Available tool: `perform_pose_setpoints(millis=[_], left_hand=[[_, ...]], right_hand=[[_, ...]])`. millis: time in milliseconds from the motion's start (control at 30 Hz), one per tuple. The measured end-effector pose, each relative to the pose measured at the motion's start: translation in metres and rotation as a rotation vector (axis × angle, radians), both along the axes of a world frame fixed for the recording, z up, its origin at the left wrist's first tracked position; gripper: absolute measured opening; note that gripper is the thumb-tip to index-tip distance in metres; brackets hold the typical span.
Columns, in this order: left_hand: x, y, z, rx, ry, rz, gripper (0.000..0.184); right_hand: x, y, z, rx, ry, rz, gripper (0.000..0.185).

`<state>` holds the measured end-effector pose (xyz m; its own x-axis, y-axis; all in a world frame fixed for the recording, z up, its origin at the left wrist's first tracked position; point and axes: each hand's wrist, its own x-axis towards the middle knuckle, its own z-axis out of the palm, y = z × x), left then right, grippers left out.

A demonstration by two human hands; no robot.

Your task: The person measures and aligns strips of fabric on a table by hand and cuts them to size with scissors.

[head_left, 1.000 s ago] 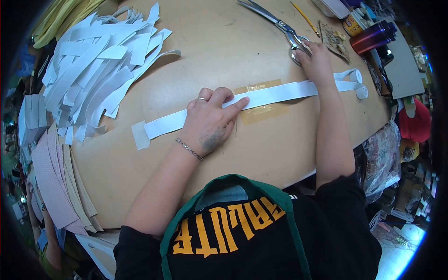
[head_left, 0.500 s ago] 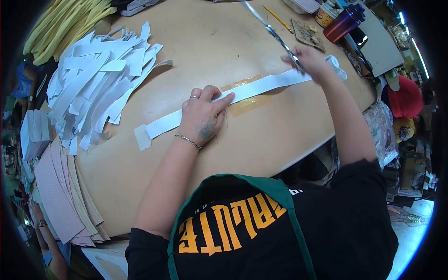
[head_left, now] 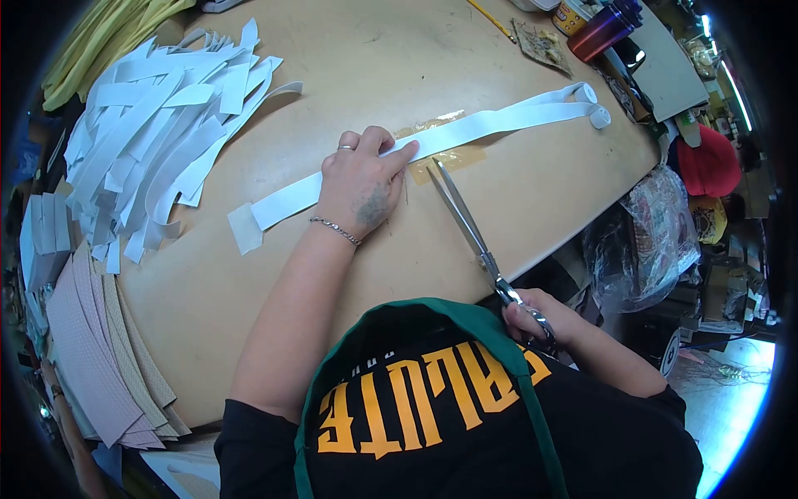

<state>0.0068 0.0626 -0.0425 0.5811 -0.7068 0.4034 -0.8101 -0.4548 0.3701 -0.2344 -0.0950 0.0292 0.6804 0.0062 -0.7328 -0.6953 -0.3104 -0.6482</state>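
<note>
A double white strip point(head_left: 465, 130) runs across the table from two small rolls point(head_left: 599, 119) at the right. My left hand point(head_left: 363, 179), fingers bent and thumb extended, presses the strip down near its middle. My right hand point(head_left: 544, 318) is closed around the handles of large metal scissors point(head_left: 467, 226) by the table's front edge. The narrowly parted blades point up and left, their tips just below the strip over clear brownish tape point(head_left: 453, 159). A pale tape piece point(head_left: 245, 229) lies at the strip's left end.
Cut white strips point(head_left: 166, 125) are heaped at the left, near yellow material point(head_left: 116, 41) and stacked patterned sheets point(head_left: 100, 349). At the upper right are a pencil point(head_left: 492, 21), a flat brown piece point(head_left: 542, 47) and a purple-red bottle point(head_left: 605, 31). A plastic bag point(head_left: 644, 241) sits beyond the right edge.
My right hand has brought the scissors from above the strip's right part down toward my body, and the blades now point at the strip. My left hand stays pressed on the strip.
</note>
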Motion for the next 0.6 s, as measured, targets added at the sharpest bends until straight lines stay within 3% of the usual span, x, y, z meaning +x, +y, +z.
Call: perform_pose_setpoints(millis=[600], left_hand=[[-0.001, 0.001, 0.001, 0.036, 0.016, 0.007, 0.027]], right_hand=[[0.044, 0.008, 0.0, -0.045, 0.158, -0.153, 0.068]])
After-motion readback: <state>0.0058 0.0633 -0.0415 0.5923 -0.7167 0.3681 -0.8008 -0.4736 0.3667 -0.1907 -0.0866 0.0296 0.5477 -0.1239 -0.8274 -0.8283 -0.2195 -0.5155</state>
